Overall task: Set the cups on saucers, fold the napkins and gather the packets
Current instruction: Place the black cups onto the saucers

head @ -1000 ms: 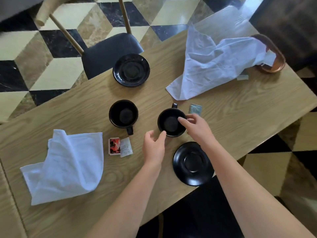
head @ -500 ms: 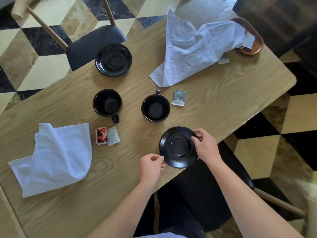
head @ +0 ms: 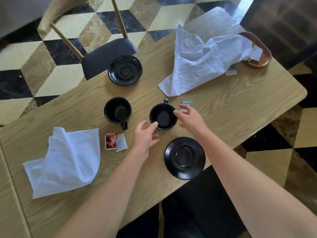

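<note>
- A pale wooden table (head: 240, 107) stands on a floor (head: 56, 55) of cream, brown and black cube-pattern tiles; a chair (head: 106, 55) sits at the far side.
- The print on the red packet (head: 110, 141) and white packet (head: 121, 142) is too small to read.
- The near saucer (head: 184, 158) overhangs the table's near edge.
- The left hand (head: 145, 136) and right hand (head: 190, 117), fingers spread, flank the near cup (head: 163, 116) and touch its rim.

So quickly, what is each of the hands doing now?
Left hand: open, thumb touching the cup, not gripping.
Right hand: open, fingertips at the cup's rim.
</note>
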